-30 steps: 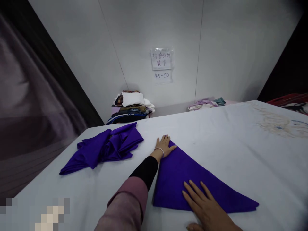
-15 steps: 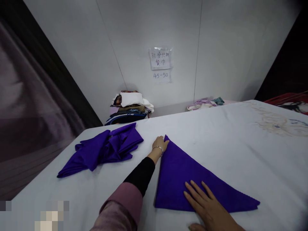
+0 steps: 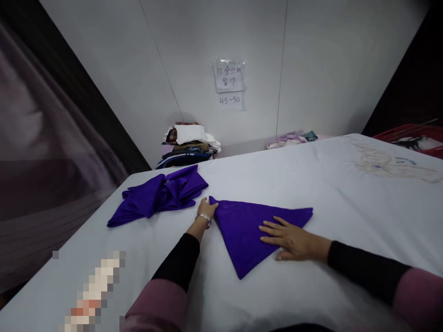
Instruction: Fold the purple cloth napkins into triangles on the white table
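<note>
A purple napkin (image 3: 242, 230), folded into a triangle, lies flat on the white-covered table in the head view. At its upper left corner, my left hand (image 3: 207, 208) is closed on the cloth, thumb over the tip. My right hand (image 3: 289, 237) rests flat on the napkin's right part with fingers spread, hiding some of the lower right edge. Left of my left hand lies a loose heap of purple cloths (image 3: 155, 196), crumpled and overlapping.
The white tablecloth (image 3: 332, 286) has an embroidered pattern at the far right. Behind the table's far edge are a stack of folded clothes (image 3: 188, 145) and a smaller cloth pile (image 3: 290, 139). A red basket (image 3: 411, 136) stands right. Handwritten paper signs (image 3: 229, 83) hang on the wall.
The triangular napkin has turned anticlockwise, its right point swinging away from me. My left hand, on the corner, has shifted left; my right hand, lying on the cloth, has moved farther up the table.
</note>
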`<state>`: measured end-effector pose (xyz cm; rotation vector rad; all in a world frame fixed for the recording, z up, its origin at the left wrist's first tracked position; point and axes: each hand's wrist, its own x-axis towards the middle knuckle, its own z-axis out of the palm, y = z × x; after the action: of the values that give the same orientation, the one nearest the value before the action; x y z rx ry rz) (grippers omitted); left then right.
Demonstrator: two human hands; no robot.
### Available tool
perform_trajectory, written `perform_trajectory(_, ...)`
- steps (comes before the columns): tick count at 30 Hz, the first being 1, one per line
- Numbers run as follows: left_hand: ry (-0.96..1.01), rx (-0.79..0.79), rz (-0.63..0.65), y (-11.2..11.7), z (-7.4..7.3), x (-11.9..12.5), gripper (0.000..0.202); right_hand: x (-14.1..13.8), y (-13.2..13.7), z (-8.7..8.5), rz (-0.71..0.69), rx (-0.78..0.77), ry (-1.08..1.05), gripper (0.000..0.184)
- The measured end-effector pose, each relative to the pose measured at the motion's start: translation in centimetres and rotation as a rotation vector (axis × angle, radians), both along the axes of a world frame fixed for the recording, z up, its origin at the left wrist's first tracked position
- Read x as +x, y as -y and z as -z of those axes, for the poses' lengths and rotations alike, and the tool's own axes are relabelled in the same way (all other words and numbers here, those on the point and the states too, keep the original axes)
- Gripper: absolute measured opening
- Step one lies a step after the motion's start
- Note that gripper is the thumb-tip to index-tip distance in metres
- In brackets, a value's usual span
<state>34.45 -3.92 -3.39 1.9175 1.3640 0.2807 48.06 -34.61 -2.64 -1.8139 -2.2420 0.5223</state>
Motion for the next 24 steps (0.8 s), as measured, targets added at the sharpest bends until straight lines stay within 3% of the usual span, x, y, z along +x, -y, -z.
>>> perform_trajectory(5,0.119,-0.105,-0.121,1.5,-0.1,-5.1,0.079,0.5,-0.2,-0.8,-0.027,0.052,0.060,0.059)
perform_trajectory(12,0.208,-0.193,-0.107,3.4,-0.3,-5.9,0.092,-1.5,1.7,0.7,0.074,0.166,0.079,0.044)
perform_trajectory(17,0.231,-0.181,-0.103,4.8,-0.2,-6.0,0.086,0.8,1.6,1.9,0.103,0.190,0.074,0.043)
perform_trajectory(24,0.258,-0.224,-0.069,8.0,-0.2,-7.3,0.081,6.0,1.1,3.1,0.204,0.346,0.217,0.041)
